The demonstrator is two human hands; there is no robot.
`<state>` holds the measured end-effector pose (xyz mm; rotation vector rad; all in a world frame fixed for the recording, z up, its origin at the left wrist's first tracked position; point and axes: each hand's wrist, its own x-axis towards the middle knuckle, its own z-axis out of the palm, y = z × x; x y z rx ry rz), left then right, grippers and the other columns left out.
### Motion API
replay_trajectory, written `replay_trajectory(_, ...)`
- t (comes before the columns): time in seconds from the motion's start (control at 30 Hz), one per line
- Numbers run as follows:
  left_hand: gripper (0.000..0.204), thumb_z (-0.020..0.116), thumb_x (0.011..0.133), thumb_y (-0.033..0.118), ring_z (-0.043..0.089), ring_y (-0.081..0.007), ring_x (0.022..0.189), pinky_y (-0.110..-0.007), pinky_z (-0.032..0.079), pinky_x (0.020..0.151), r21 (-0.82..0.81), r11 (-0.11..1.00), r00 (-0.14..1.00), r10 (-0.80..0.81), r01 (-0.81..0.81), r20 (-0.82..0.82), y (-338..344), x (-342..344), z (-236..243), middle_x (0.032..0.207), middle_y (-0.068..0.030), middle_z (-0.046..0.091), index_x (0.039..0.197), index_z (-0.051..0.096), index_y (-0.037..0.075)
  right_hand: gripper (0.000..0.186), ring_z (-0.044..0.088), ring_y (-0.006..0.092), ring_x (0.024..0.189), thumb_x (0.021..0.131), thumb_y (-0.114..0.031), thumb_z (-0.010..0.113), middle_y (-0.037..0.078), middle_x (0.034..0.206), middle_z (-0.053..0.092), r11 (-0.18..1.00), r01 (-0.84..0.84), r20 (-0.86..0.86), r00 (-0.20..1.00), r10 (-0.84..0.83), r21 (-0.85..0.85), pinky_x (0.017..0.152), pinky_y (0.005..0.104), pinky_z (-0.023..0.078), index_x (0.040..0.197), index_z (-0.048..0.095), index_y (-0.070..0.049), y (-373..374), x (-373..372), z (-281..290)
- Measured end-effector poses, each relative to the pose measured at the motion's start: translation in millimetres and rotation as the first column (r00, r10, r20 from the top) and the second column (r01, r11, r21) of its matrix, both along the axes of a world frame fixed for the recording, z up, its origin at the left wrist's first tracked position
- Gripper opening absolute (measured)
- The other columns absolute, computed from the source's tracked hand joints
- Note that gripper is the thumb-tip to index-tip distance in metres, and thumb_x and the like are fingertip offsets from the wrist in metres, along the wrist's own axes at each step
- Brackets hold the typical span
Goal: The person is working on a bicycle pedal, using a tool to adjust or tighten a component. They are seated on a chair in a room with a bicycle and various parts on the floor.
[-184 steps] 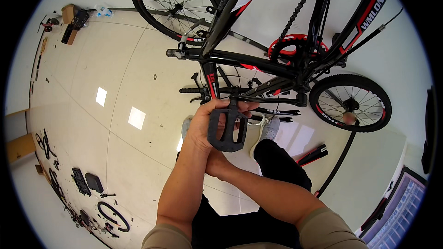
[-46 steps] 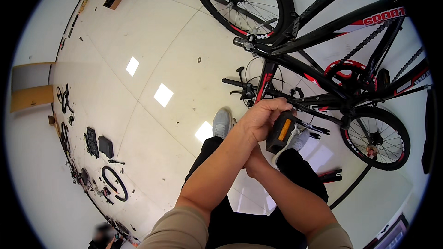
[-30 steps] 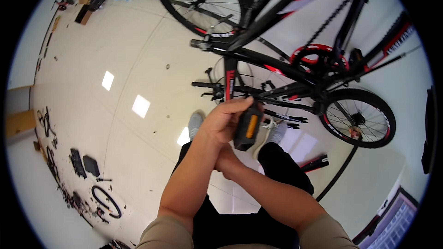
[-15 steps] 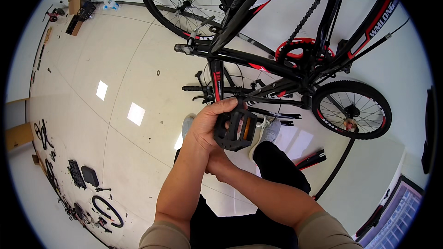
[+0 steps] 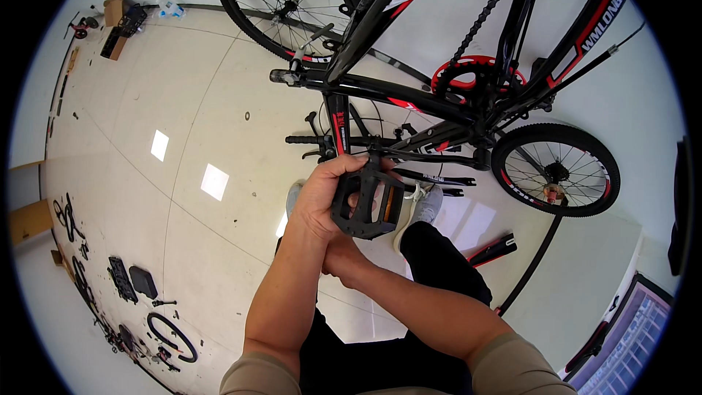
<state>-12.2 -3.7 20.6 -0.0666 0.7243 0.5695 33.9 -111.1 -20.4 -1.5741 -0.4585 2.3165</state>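
Observation:
A black bicycle pedal (image 5: 369, 207) with an orange reflector is gripped in my left hand (image 5: 319, 194). The thumb lies along the top, beside the pedal's axle, and fingers show behind its cage. The axle end meets a black bar that looks like a crank arm (image 5: 431, 158); whether it is threaded in I cannot tell. My right hand (image 5: 342, 257) crosses under my left wrist, its fingers hidden behind my left hand and the pedal. Beyond the pedal is a black, red and white bicycle frame (image 5: 424, 107) with a red chainring (image 5: 447, 80) and a hanging chain (image 5: 482, 18).
One wheel (image 5: 230, 0) stands at the far left, another (image 5: 504, 168) by the right wall. Handlebars (image 5: 307, 140) and a fork (image 5: 439, 178) lie beyond my feet. A red and black frame part (image 5: 493, 250) lies right of my knee. Loose parts (image 5: 122, 279) line the left floor.
The bicycle and pedal sit slightly further left in the picture. My left hand keeps its grip on the pedal, with a small shift left; the right hand stays under the left wrist.

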Motion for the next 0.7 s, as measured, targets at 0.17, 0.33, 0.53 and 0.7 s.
replay_trajectory(0.17, 0.032, 0.064, 0.086, 0.017, 0.067, -0.0203, 0.063, -0.025, 0.056, 0.050, -0.008, 1.000, 0.990, 0.012, -0.010, 0.143, -1, -8, -26, 0.098, -0.0250, 0.068, 0.107, 0.063, -0.007, 0.019, 0.038, 0.0095, 0.051, 0.082, -0.011, 0.065, -0.002, 0.063, 0.045, 1.000, -0.026, 0.013, 1.000, 0.026, 0.006, 0.045, 0.0286, 0.029, 0.077, 0.046, -0.010, -1, -2, -4)
replay_trajectory(0.33, 0.029, 0.065, 0.085, 0.016, 0.068, -0.0222, 0.063, -0.031, 0.058, 0.055, -0.024, 0.999, 0.998, 0.031, -0.030, 0.056, -1, -2, -22, 0.094, -0.0228, 0.069, 0.103, 0.065, -0.007, 0.016, 0.045, 0.0132, 0.054, 0.085, -0.010, 0.063, 0.005, 0.067, 0.051, 0.998, -0.051, 0.008, 0.999, 0.051, 0.028, 0.046, 0.0327, 0.034, 0.078, 0.052, -0.001, -2, -1, -11)
replay_trajectory(0.53, 0.031, 0.062, 0.086, 0.020, 0.069, -0.0226, 0.060, -0.029, 0.061, 0.054, -0.025, 0.999, 0.997, 0.044, -0.043, 0.057, -1, -1, -23, 0.093, -0.0251, 0.068, 0.099, 0.065, -0.009, 0.015, 0.045, 0.0139, 0.056, 0.087, -0.010, 0.061, 0.005, 0.069, 0.053, 1.000, -0.015, -0.042, 0.999, 0.015, -0.018, 0.048, 0.0319, 0.036, 0.077, 0.054, 0.000, 0, 2, -9)
replay_trajectory(0.7, 0.030, 0.065, 0.083, 0.020, 0.069, -0.0210, 0.065, -0.031, 0.059, 0.061, -0.086, 0.992, 0.988, 0.079, -0.091, -0.131, 1, 5, -18, 0.092, -0.0229, 0.069, 0.096, 0.067, -0.007, 0.017, 0.046, 0.0145, 0.058, 0.087, -0.014, 0.062, 0.006, 0.073, 0.054, 0.999, -0.034, -0.020, 0.999, 0.034, -0.029, 0.050, 0.0324, 0.037, 0.082, 0.057, 0.001, 2, 2, -4)
